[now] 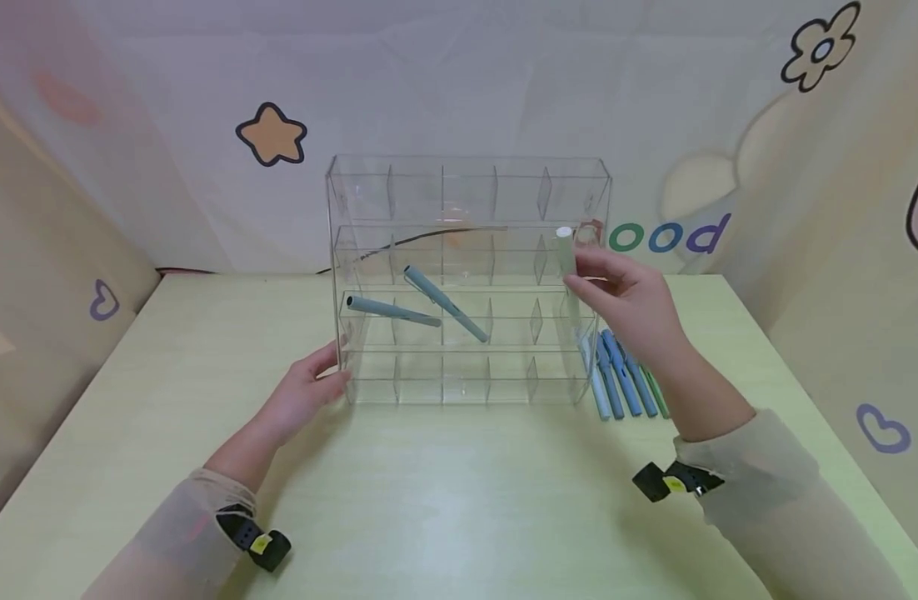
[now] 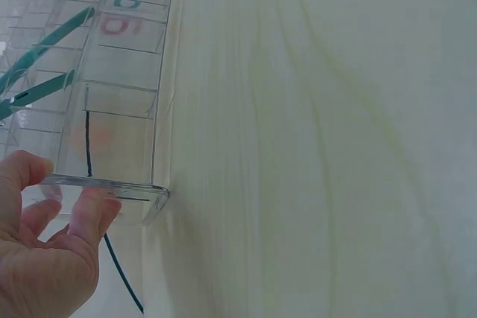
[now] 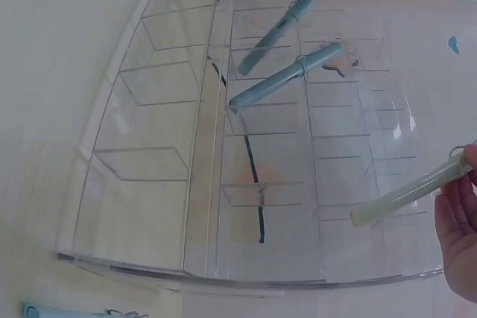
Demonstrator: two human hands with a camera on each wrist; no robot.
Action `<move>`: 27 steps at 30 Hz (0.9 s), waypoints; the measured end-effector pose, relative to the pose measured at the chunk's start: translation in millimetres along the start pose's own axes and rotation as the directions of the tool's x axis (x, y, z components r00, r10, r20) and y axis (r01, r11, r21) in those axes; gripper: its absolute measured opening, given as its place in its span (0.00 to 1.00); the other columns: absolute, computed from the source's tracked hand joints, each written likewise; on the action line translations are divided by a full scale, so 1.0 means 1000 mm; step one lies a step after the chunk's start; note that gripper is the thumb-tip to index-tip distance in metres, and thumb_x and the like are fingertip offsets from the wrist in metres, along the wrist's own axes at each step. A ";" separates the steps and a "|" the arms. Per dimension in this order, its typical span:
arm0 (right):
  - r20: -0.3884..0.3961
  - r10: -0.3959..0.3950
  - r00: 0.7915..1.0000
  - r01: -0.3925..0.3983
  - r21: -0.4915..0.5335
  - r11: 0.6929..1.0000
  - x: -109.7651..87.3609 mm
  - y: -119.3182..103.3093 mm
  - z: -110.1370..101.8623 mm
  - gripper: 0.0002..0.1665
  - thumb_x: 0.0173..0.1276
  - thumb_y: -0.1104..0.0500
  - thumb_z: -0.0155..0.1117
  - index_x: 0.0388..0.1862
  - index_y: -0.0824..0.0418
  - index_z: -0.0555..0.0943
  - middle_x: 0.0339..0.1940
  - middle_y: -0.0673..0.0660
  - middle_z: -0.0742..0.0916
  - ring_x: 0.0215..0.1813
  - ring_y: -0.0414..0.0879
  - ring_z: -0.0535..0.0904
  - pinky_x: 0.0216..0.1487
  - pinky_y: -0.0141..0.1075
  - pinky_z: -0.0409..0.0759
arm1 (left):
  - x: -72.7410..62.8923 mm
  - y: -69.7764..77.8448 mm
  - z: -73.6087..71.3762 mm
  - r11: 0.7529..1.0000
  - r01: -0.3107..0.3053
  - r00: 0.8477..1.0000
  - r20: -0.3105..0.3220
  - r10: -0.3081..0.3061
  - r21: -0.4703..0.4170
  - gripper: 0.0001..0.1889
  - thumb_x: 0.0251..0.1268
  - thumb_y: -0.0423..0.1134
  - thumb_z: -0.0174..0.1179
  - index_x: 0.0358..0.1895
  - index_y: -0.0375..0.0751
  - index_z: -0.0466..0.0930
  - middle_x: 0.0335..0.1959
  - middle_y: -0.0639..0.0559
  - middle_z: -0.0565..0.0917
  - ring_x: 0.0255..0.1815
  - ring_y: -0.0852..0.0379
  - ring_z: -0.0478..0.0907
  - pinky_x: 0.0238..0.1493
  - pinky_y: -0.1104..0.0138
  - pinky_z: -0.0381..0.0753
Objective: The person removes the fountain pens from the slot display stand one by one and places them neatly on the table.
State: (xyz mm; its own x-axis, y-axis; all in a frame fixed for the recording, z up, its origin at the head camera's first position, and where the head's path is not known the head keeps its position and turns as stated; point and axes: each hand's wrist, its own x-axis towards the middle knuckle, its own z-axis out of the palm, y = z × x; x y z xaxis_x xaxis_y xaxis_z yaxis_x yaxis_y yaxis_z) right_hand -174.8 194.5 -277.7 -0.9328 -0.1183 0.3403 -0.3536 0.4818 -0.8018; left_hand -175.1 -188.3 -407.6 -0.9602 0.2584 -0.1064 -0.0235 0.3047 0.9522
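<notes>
A clear acrylic rack [image 1: 466, 379] with tiers of compartments stands upright on the table. My left hand [image 1: 297, 408] grips its left side panel low down, thumb on one face and fingers on the other in the left wrist view. Between thumb and fingers, my right hand [image 1: 631, 308] pinches a pale green pen [image 3: 402, 197] by one end, at the rack's upper right. The pen tilts in the right wrist view. Two grey-blue pens, one nearly level [image 1: 391, 311] and one slanting [image 1: 447, 304], lean inside the rack's left half.
Several pens [image 1: 622, 379], light blue, blue and green, lie side by side on the table [image 1: 444, 500] right of the rack, partly behind my right hand. A printed cloth backdrop [image 1: 459, 83] hangs close behind the rack, with more cloth on both sides.
</notes>
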 end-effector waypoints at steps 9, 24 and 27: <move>-0.012 0.035 0.999 -0.036 -0.032 0.999 -0.015 0.021 -0.019 0.21 0.67 0.58 0.60 0.57 0.64 0.77 0.44 0.50 0.82 0.45 0.37 0.76 0.44 0.21 0.74 | -0.001 0.002 0.001 1.000 -0.009 1.000 -0.004 0.008 -0.004 0.30 0.70 0.35 0.48 0.73 0.45 0.51 0.71 0.37 0.57 0.68 0.43 0.58 0.60 0.50 0.65; -0.015 0.135 0.991 -0.136 -0.109 0.985 -0.038 0.057 -0.049 0.24 0.67 0.54 0.60 0.57 0.67 0.75 0.39 0.43 0.80 0.40 0.34 0.75 0.39 0.20 0.74 | -0.002 0.002 0.002 1.000 -0.006 1.000 0.004 0.007 -0.011 0.30 0.70 0.34 0.48 0.73 0.44 0.50 0.71 0.36 0.56 0.67 0.41 0.58 0.60 0.50 0.64; -0.018 0.171 0.985 -0.172 -0.130 0.976 -0.042 0.065 -0.056 0.27 0.68 0.51 0.59 0.59 0.67 0.74 0.41 0.45 0.80 0.41 0.35 0.74 0.40 0.19 0.74 | -0.001 0.003 0.002 1.000 -0.010 1.000 0.002 0.010 -0.008 0.30 0.70 0.33 0.48 0.73 0.43 0.50 0.71 0.36 0.56 0.66 0.41 0.59 0.59 0.51 0.65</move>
State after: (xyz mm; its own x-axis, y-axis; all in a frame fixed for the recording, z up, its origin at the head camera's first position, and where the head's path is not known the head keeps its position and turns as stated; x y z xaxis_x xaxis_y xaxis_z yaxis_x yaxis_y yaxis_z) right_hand -154.6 279.5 -316.8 -0.9782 -0.0187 0.2070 -0.1761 0.6038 -0.7775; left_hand -173.3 -186.1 -405.4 -0.9598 0.2635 -0.0971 -0.0157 0.2949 0.9554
